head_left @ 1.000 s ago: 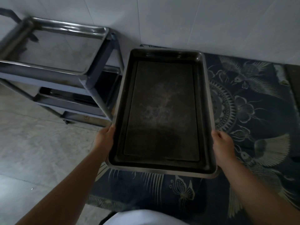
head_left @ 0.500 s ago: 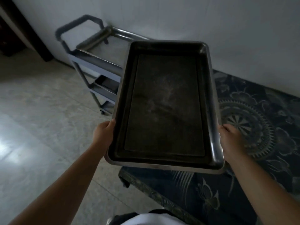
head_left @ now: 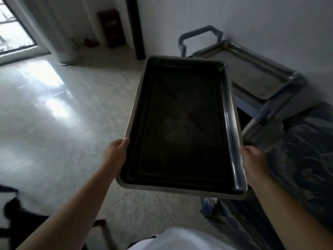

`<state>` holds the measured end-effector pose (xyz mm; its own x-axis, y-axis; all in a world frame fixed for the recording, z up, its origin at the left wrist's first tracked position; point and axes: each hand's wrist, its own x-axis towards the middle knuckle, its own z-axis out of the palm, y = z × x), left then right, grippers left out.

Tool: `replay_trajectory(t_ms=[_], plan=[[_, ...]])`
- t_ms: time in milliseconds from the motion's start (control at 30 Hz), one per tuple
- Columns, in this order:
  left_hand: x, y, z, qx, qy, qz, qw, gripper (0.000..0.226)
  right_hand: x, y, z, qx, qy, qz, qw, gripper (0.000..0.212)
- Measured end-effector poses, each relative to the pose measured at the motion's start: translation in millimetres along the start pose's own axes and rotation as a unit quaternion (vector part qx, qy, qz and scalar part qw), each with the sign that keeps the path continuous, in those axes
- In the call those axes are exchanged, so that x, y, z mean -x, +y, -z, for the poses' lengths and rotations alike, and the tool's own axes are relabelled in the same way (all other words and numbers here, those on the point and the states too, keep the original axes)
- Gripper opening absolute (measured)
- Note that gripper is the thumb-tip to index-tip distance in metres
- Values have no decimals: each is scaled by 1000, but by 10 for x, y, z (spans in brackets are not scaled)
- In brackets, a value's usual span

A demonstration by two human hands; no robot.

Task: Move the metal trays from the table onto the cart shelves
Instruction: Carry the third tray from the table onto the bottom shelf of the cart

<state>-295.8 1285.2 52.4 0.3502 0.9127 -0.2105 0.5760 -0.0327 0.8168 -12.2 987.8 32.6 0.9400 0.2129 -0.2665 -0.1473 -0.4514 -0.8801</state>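
Out in front of the person, the left hand [head_left: 115,154] grips the metal tray's [head_left: 182,127] left rim and the right hand [head_left: 254,160] grips its right rim, holding it in the air above the pale floor [head_left: 63,109]. The cart [head_left: 255,76] stands beyond, its top shelf just right of the tray's far end.

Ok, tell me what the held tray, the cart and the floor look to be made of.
Tray: likely stainless steel; thin rolled rim with a bright glint, dulled dark base.
Cart: brushed metal top shelf with a grey sheen; blue-grey corner pieces and handle, possibly plastic or painted.
Floor: polished stone or glazed tile; pale, speckled, mirroring window light, faint joint lines.
Left hand and right hand grip the tray's long sides.
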Motion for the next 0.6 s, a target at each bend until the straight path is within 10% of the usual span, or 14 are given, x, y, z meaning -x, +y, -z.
replay_trajectory(t_ms=[600], plan=[[-1589,-734,551,5,65,119,991,49,-916,-527,-2361,80,-118,-7,990,25]])
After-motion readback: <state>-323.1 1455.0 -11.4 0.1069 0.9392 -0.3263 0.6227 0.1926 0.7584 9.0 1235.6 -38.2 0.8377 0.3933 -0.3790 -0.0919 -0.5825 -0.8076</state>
